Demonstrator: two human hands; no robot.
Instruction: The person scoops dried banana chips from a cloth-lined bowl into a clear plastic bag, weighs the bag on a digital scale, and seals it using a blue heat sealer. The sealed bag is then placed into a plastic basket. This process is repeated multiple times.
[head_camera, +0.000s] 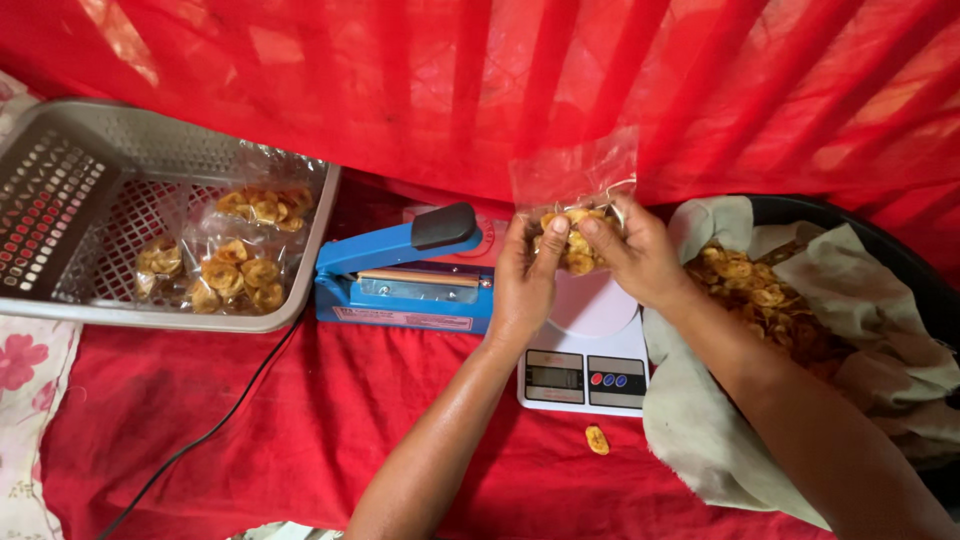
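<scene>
Holding a clear, half-filled bag of golden chips (575, 215), both hands (585, 265) pinch it.

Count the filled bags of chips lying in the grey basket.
3. One bag lies toward the far right of the grey basket, one at the near right, and one left of it. Clear plastic overlaps, so another may be hidden.

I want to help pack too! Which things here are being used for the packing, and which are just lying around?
In use:
left hand
right hand
clear bag of chips
white scale
bowl of chips
blue sealer
grey basket of filled bags

Lying about:
stray chip
flowered cloth
</scene>
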